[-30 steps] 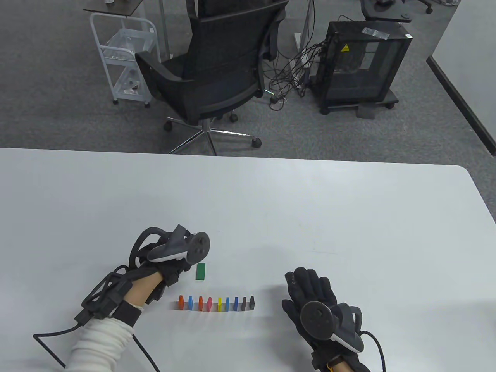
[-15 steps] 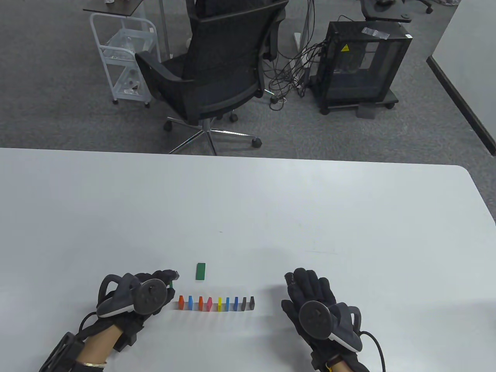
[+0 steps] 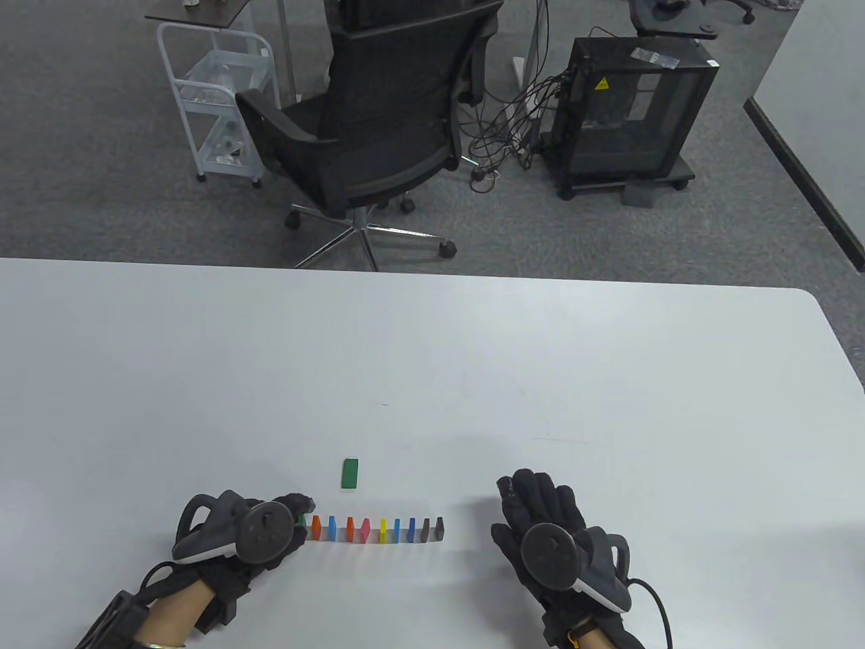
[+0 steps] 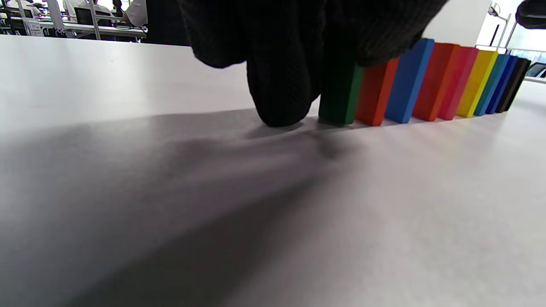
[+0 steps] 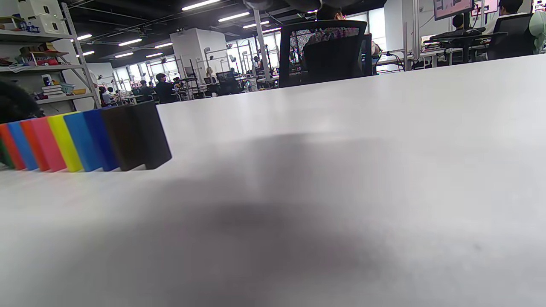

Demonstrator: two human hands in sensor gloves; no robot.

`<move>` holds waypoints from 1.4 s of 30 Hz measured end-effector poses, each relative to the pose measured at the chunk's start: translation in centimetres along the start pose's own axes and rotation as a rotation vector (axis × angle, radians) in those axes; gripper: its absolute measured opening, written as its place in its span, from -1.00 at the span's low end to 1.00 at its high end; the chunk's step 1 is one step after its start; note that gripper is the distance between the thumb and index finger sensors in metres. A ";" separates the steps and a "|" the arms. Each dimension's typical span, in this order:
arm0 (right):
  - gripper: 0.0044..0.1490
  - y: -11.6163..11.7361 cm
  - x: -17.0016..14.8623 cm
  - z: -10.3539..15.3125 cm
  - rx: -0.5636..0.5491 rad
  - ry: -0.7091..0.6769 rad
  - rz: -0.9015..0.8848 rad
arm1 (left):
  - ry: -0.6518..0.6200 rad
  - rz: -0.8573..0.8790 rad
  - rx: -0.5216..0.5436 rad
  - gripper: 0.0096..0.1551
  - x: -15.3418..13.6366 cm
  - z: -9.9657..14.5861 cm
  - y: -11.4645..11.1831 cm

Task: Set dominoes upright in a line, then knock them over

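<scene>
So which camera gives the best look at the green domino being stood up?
The left wrist view: the green domino stands large beside the orange one. The table view shows only a sliver by the left hand; the right wrist view, just an edge.

Black gloved fingers (image 4: 281,85) hang from 12 o'clock, one tip touching the counter (image 4: 128,192). They cover the top of an upright green domino (image 4: 339,102) that stands on the counter. Toward 3 o'clock the row (image 4: 439,83) runs on: orange (image 4: 375,96), blue (image 4: 407,83), red-orange, pink, yellow (image 4: 473,85), two blues, two blacks, all leaning right in this tilted view.
</scene>
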State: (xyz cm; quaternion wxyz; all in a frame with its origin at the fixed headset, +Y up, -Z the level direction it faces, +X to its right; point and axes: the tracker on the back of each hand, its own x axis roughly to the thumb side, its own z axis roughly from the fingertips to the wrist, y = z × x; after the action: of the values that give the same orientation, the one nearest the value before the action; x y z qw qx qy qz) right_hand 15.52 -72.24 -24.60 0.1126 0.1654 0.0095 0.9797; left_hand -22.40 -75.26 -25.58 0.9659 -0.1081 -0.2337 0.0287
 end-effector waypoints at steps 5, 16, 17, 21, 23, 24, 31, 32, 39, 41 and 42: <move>-0.13 0.0 0.0 0.0 0.001 0.001 -0.001 | 0.000 0.004 -0.009 -0.40 0.0 0.0 0.0; -0.13 0.0 0.0 -0.1 0.009 0.000 -0.002 | 0.000 -0.005 -0.046 -0.36 0.1 0.0 -0.2; -0.13 0.0 0.0 -0.1 0.010 0.000 -0.001 | 0.001 -0.005 -0.047 -0.35 0.1 0.0 -0.2; -0.13 0.1 0.0 -0.1 0.015 0.000 -0.002 | 0.000 -0.010 -0.050 -0.34 0.2 0.0 -0.1; -0.13 0.1 0.0 -0.1 0.017 -0.001 -0.003 | 0.000 -0.012 -0.052 -0.32 0.2 0.0 -0.2; -0.13 0.1 0.0 -0.1 0.017 -0.001 -0.003 | 0.000 -0.012 -0.053 -0.32 0.2 0.0 -0.2; -0.13 0.1 0.1 -0.2 0.018 -0.002 -0.004 | 0.003 -0.011 -0.057 -0.30 0.3 0.1 -0.2; -0.13 0.1 0.0 -0.1 0.017 -0.002 -0.004 | 0.005 -0.006 -0.060 -0.30 0.2 0.1 -0.2; -0.13 0.1 0.0 -0.1 0.015 -0.001 -0.005 | 0.016 0.004 -0.071 -0.25 0.1 0.4 0.7; -0.13 0.1 0.0 -0.1 0.015 -0.001 -0.005 | 0.038 0.010 -0.064 -0.27 0.1 0.6 1.6; -0.13 0.2 0.0 -0.1 0.012 0.000 -0.007 | 0.057 0.016 -0.055 -0.28 0.1 0.6 2.3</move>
State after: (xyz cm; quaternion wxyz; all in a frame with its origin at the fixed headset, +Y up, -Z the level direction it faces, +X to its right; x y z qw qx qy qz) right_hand 15.44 -72.39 -24.71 0.1151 0.1661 0.0161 0.9792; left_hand -22.57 -72.87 -25.53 0.9686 -0.1372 -0.2057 0.0270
